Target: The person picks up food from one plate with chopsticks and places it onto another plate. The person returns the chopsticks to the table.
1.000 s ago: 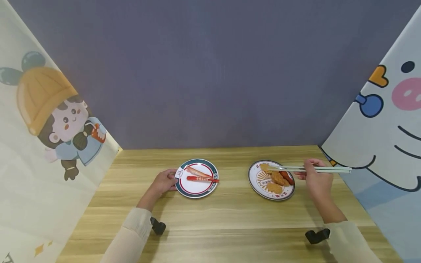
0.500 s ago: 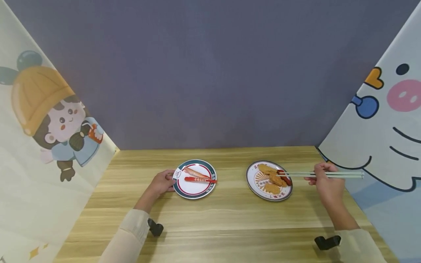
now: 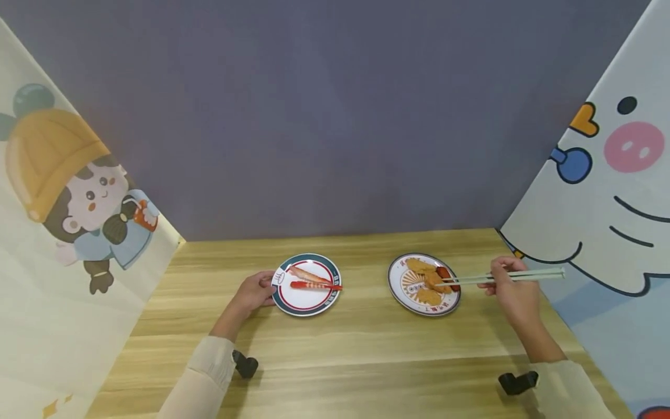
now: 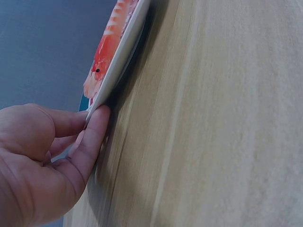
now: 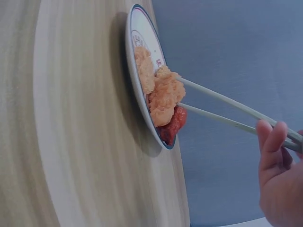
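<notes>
My left hand (image 3: 253,294) pinches the left rim of a white plate (image 3: 309,302) with a green band, thumb above and finger beneath in the left wrist view. On that plate lie a red-and-white shrimp (image 3: 314,286) and a paler shrimp-like piece (image 3: 307,273). In my right hand (image 3: 515,294) is a pair of pale green chopsticks (image 3: 473,280). Their tips, slightly spread, reach the middle fried chicken piece (image 5: 166,97) on a second white plate (image 3: 395,285). Beside it are more fried pieces (image 3: 429,297) and a glossy dark-red piece (image 5: 173,125).
Both plates stand on a wood-grain table (image 3: 335,372). A grey wall panel (image 3: 335,116) rises along its back edge. Printed cartoon panels (image 3: 628,192) flank both sides. Black camera mounts (image 3: 518,383) jut from both sleeves.
The chopsticks first reached the upper fried piece, drew back right over the dark-red piece, then came left and down to the middle fried piece. The left hand keeps its hold on its plate.
</notes>
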A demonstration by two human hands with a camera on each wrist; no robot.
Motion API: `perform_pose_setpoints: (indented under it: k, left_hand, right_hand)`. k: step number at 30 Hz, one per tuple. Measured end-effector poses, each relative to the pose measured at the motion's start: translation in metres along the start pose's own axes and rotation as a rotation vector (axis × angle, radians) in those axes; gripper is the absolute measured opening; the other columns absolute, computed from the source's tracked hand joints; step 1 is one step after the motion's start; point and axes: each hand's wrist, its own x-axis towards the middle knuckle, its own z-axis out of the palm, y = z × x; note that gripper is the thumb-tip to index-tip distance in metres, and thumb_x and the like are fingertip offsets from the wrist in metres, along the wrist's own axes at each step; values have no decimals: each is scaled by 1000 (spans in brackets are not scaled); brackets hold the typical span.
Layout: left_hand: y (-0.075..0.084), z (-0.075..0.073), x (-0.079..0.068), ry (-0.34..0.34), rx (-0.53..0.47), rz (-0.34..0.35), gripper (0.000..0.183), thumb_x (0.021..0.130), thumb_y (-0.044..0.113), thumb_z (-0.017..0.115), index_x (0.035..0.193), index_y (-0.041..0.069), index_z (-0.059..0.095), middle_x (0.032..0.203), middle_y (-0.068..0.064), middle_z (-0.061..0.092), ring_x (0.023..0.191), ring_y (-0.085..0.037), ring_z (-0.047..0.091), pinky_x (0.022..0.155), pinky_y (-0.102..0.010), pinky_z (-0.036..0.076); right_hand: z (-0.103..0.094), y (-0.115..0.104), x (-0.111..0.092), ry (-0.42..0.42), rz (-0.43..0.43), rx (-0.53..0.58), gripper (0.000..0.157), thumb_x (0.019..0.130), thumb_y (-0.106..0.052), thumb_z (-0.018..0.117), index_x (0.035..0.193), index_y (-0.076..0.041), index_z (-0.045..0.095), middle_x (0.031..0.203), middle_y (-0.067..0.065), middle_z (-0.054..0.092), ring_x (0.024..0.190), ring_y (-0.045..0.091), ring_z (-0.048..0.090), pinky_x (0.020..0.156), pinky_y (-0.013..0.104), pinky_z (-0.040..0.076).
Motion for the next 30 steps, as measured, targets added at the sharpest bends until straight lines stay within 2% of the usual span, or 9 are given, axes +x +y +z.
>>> perform_pose_setpoints:
  k: [6,11,17,24,30]
  left_hand:
    - [3,0,3,-17,-35,12,49,97,-7,57,145,1,52,111,-20,54,80,-17,66,72,-30,68]
    - [2,0,3,-25,-50,5,50,96,-8,57,145,-1,51,107,-16,54,79,-15,65,72,-29,68]
    - [3,-3,5,-40,-69,10,51,96,-8,56,146,-3,49,108,-17,53,82,-16,65,74,-29,68]
    - [1,-3,7,-46,-61,-9,51,97,-7,57,147,-1,48,110,-17,52,84,-16,64,76,-29,68]
    - [3,-3,8,-43,-57,-18,51,97,-7,56,148,0,48,111,-17,52,83,-16,64,76,-29,68]
  right_hand:
    - [-1,5,0,-56,-62,1,6,104,-14,57,102,-14,63,72,-2,63,53,8,69,42,21,57]
    - [1,9,-3,-66,-57,60,7,102,-10,58,102,-12,65,71,-3,63,52,9,69,40,21,56]
    - [4,13,1,-40,17,80,5,102,-14,60,101,-13,65,70,-6,68,53,8,70,43,19,58]
    - [6,18,2,54,136,240,6,100,-9,61,98,-5,64,67,3,69,49,14,69,49,23,62]
    - [7,20,3,123,178,308,8,98,-9,64,99,-1,65,67,9,68,47,15,68,48,24,62]
